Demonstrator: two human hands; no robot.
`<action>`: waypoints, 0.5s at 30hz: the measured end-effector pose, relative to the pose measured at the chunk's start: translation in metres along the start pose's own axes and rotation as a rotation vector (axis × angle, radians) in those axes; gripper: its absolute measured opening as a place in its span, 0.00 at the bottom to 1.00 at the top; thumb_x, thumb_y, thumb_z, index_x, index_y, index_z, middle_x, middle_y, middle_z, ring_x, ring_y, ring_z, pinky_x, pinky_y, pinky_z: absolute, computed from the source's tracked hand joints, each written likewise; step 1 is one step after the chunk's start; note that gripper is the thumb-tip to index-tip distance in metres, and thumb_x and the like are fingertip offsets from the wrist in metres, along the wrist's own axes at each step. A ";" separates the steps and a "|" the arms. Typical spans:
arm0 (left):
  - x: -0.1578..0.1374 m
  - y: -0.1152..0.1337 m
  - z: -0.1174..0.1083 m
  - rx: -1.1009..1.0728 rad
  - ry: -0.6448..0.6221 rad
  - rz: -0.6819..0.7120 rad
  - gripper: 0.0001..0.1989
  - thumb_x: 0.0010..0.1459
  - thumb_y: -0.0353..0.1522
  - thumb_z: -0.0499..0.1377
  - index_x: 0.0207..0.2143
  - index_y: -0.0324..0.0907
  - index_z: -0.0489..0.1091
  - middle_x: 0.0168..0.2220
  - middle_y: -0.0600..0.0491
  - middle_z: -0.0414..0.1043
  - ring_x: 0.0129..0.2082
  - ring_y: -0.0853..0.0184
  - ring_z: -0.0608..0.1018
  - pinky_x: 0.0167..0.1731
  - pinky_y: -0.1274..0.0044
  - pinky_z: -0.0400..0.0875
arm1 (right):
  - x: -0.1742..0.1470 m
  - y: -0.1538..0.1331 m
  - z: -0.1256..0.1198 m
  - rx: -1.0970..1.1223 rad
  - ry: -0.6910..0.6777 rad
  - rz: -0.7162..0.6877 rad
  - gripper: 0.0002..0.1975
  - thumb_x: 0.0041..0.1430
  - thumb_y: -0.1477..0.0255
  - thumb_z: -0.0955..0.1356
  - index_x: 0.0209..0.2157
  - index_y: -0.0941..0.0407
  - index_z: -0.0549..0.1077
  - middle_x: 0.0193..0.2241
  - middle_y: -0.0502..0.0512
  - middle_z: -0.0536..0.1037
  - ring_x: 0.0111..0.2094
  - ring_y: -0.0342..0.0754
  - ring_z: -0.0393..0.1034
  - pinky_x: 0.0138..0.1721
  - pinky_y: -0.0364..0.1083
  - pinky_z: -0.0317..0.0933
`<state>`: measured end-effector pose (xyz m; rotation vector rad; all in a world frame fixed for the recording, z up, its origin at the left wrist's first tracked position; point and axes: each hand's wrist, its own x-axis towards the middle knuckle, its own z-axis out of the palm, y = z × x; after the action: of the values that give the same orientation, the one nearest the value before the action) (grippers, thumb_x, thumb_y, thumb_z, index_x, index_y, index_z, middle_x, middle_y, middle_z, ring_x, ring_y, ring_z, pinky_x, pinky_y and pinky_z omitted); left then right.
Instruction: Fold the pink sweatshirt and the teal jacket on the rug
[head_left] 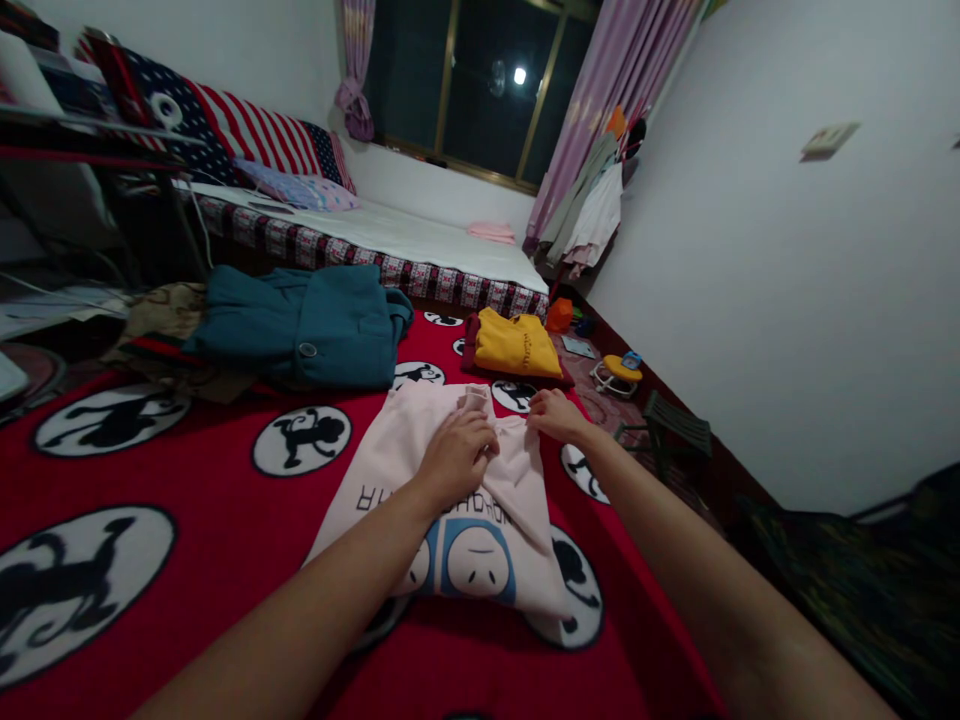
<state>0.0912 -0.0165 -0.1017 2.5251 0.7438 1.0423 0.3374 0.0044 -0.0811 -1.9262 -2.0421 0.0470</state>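
The left hand (pixel 459 448) lies on top of a pale pink shirt (pixel 540 570), near its neck. Its fingers are a little bent, and I cannot tell if they pinch any cloth. The right hand (pixel 553 415) touches the shirt's far right edge. Its fingers are close together, but I cannot tell if cloth is between them.

The pink shirt lies on a red blanket (pixel 225 580), right under the hands. It has dark letters and a blue picture with round white faces, and they look upside down from here. The blanket has white circles with black monkeys.

Past the shirt, to the left, is a big folded blue-green coat (pixel 337 335) with a round button. Past it to the right is a folded yellow top (pixel 517 345) with dark red sleeves. Farther back is a bed (pixel 435 232) with a pillow (pixel 304 188) on it, under a dark window (pixel 480 95). Some clothes (pixel 596 215) hang beside the purple curtain (pixel 600 85).
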 end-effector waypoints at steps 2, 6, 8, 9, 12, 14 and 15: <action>0.000 0.000 0.000 -0.007 0.005 0.000 0.09 0.51 0.23 0.56 0.29 0.44 0.72 0.40 0.53 0.76 0.52 0.60 0.70 0.58 0.62 0.57 | 0.000 -0.005 -0.004 -0.004 -0.053 -0.031 0.07 0.45 0.72 0.71 0.16 0.54 0.76 0.34 0.54 0.78 0.40 0.51 0.67 0.43 0.46 0.58; 0.000 0.000 -0.001 -0.009 0.014 0.003 0.10 0.50 0.22 0.56 0.30 0.44 0.73 0.39 0.53 0.76 0.52 0.60 0.70 0.58 0.62 0.58 | -0.001 -0.016 -0.007 0.028 -0.110 -0.170 0.03 0.46 0.71 0.72 0.22 0.54 0.79 0.41 0.53 0.77 0.45 0.53 0.65 0.47 0.48 0.57; 0.000 0.001 -0.001 -0.005 0.018 0.007 0.10 0.51 0.22 0.56 0.30 0.44 0.73 0.39 0.53 0.76 0.52 0.60 0.70 0.58 0.63 0.58 | -0.002 -0.021 -0.002 0.040 -0.020 -0.197 0.03 0.47 0.73 0.72 0.22 0.54 0.78 0.43 0.54 0.77 0.47 0.53 0.64 0.48 0.49 0.58; -0.001 0.001 -0.001 -0.004 0.019 0.010 0.10 0.51 0.22 0.56 0.30 0.44 0.73 0.40 0.53 0.76 0.52 0.60 0.70 0.58 0.63 0.58 | -0.003 -0.023 0.002 0.030 0.039 -0.190 0.03 0.48 0.74 0.72 0.22 0.54 0.78 0.44 0.54 0.76 0.47 0.54 0.63 0.48 0.50 0.58; -0.001 0.000 0.000 -0.007 0.022 0.014 0.10 0.51 0.22 0.56 0.30 0.44 0.73 0.39 0.53 0.76 0.52 0.60 0.70 0.58 0.63 0.58 | -0.007 -0.027 0.018 -0.009 0.149 -0.128 0.04 0.50 0.75 0.71 0.23 0.55 0.77 0.42 0.56 0.76 0.45 0.53 0.64 0.47 0.51 0.58; -0.001 -0.001 0.000 -0.016 0.026 0.015 0.09 0.51 0.22 0.56 0.30 0.44 0.73 0.39 0.54 0.76 0.53 0.61 0.70 0.58 0.64 0.58 | -0.010 -0.027 0.025 0.020 0.161 -0.092 0.04 0.50 0.75 0.71 0.23 0.55 0.76 0.40 0.56 0.76 0.43 0.51 0.65 0.46 0.50 0.59; -0.001 -0.001 0.000 -0.020 0.027 0.014 0.09 0.51 0.22 0.56 0.30 0.44 0.73 0.40 0.54 0.76 0.53 0.61 0.70 0.58 0.64 0.57 | -0.011 -0.025 0.026 0.060 0.181 -0.077 0.03 0.50 0.75 0.71 0.24 0.55 0.76 0.39 0.56 0.75 0.43 0.50 0.65 0.45 0.49 0.60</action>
<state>0.0905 -0.0161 -0.1029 2.5076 0.7201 1.0853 0.3070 -0.0031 -0.1020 -1.7469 -1.9702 -0.0806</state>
